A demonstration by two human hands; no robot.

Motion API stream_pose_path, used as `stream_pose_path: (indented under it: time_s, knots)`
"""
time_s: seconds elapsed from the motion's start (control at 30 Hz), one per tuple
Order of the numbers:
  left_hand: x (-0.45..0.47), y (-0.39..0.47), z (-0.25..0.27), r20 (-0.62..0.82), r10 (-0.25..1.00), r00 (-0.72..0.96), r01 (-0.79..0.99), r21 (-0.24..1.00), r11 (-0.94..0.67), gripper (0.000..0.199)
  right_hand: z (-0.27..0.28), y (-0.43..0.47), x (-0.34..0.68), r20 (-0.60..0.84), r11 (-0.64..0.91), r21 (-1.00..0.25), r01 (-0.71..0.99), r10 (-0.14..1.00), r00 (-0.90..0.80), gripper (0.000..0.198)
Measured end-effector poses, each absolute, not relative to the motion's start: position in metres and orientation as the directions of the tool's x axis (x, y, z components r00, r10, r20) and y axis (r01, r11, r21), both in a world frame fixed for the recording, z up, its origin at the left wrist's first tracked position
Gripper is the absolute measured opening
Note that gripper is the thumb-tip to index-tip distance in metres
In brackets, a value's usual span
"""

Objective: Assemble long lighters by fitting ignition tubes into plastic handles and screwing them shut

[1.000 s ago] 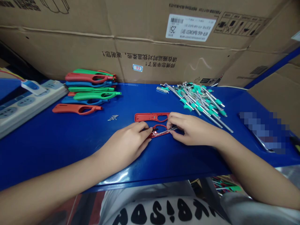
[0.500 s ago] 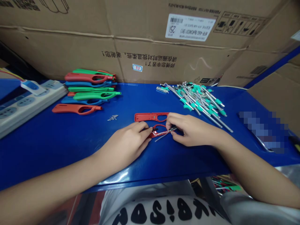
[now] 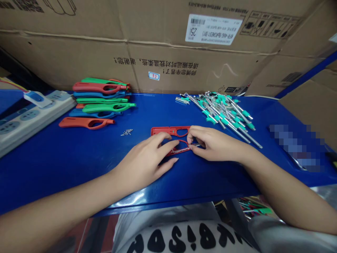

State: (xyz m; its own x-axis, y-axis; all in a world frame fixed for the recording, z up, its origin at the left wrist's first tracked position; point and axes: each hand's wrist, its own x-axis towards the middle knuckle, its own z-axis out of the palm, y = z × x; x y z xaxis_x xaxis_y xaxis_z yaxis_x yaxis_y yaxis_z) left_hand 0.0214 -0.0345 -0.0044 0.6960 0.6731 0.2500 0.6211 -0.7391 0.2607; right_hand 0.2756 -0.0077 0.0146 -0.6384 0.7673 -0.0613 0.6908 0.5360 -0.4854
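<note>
On the blue table lies one red lighter-handle half [image 3: 181, 151], its hollow side up, with thin white wires running along it. My left hand [image 3: 146, 156] rests over its left end, index finger across the shell and thumb stretched out apart below. At the right end my right hand [image 3: 206, 142] pinches a thin metal tube [image 3: 195, 144], mostly hidden by the fingers. Just behind lies the matching red handle half [image 3: 168, 130], also inside up, partly covered by both hands.
Assembled red, green and blue handles [image 3: 105, 107] are piled at the back left by a white power strip [image 3: 28, 117]. Small screws [image 3: 127, 132] lie left of the shells. Metal tubes with green parts [image 3: 226, 112] heap at back right. A cardboard box [image 3: 86, 52] stands behind.
My left thumb and index finger have spread apart over the shell. The white wires now lie lower inside it, and the loose thin strand below it no longer shows.
</note>
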Motion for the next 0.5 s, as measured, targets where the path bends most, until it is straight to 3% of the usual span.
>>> stream_pose_path:
  time_s: [0.17, 0.5]
  knots:
    - [0.029, -0.032, -0.005, 0.312, 0.636, 0.706, 0.568, 0.287, -0.771, 0.02, 0.015, -0.008, 0.279, -0.049, 0.559, -0.517, 0.648, 0.736, -0.675, 0.015]
    - [0.036, -0.027, -0.011, 0.27, 0.659, 0.701, 0.598, 0.28, -0.751, 0.018, 0.011, -0.005, 0.28, -0.039, 0.551, -0.569, 0.611, 0.723, -0.69, 0.006]
